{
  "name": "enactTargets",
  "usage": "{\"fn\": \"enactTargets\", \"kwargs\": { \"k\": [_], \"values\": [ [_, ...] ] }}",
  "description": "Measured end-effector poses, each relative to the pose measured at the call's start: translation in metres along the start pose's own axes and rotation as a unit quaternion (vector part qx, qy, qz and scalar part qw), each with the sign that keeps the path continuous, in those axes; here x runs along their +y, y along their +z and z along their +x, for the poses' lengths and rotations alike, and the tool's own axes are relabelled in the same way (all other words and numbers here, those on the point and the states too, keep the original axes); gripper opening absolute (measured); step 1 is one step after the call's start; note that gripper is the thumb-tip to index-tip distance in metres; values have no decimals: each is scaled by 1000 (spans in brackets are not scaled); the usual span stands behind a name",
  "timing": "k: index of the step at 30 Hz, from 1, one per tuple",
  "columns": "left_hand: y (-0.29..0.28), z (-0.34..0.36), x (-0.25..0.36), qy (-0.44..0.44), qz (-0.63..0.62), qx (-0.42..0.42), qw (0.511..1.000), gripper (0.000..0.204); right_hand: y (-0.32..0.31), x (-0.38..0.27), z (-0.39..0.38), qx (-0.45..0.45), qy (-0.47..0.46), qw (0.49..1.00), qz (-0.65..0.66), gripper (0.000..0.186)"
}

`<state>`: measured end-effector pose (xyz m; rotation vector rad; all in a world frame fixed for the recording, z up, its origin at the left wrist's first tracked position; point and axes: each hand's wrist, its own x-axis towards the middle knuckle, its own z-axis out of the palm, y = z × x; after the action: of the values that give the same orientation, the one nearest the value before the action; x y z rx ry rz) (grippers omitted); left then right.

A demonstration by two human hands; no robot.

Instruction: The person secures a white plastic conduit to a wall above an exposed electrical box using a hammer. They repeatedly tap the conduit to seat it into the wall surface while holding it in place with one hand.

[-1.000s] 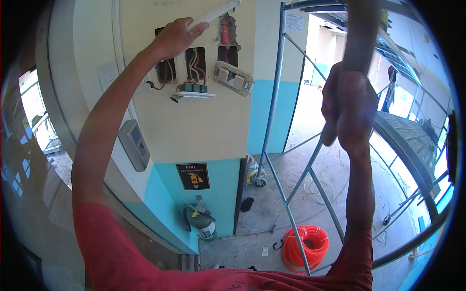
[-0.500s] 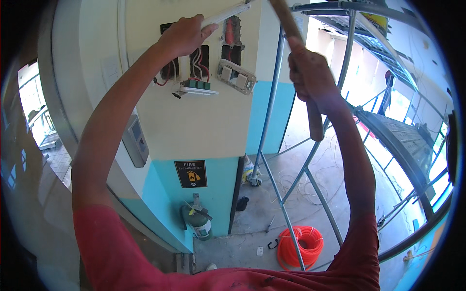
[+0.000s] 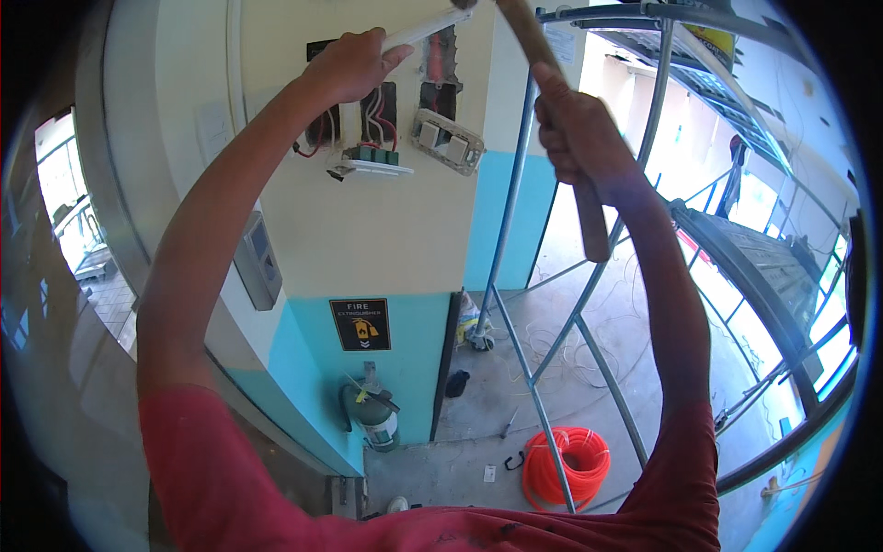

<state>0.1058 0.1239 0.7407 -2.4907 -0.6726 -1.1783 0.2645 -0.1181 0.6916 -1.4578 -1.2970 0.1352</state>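
High against the cream wall, my left hand (image 3: 349,66) is closed round a pale, chisel-like bar (image 3: 428,28). The bar slants up to the right; its other end is hidden by the hand. My right hand (image 3: 584,133) grips the wooden handle of a hammer (image 3: 524,35), whose head is partly cut off by the top edge, close to the bar's upper end. Beside the bar is a rough-edged wall recess with a red conduit (image 3: 436,60). Below my left hand, a switch plate (image 3: 372,166) hangs from wires, and another switch plate (image 3: 448,143) hangs tilted to its right.
Metal scaffolding (image 3: 501,221) stands right of the wall, near my right arm. A coil of orange tubing (image 3: 575,465) lies on the floor with loose wires (image 3: 589,340) beyond. A fire extinguisher (image 3: 375,419) hangs low on the wall under a black sign (image 3: 360,325).
My right hand and the hammer have moved a little left, bringing the hammer head into view near the bar's end. My left hand stays nearly still on the bar.
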Motion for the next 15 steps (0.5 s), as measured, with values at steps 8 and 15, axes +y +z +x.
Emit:
{"fn": "enactTargets", "kwargs": {
  "k": [8,15],
  "values": [
    [-6,-9,1,-11,18,-14,1000,57,-18,-31,-23,119,-484,862,96,40],
    [16,-11,-9,29,5,47,998,53,5,30,20,61,-50,982,-174,61]
  ]
}}
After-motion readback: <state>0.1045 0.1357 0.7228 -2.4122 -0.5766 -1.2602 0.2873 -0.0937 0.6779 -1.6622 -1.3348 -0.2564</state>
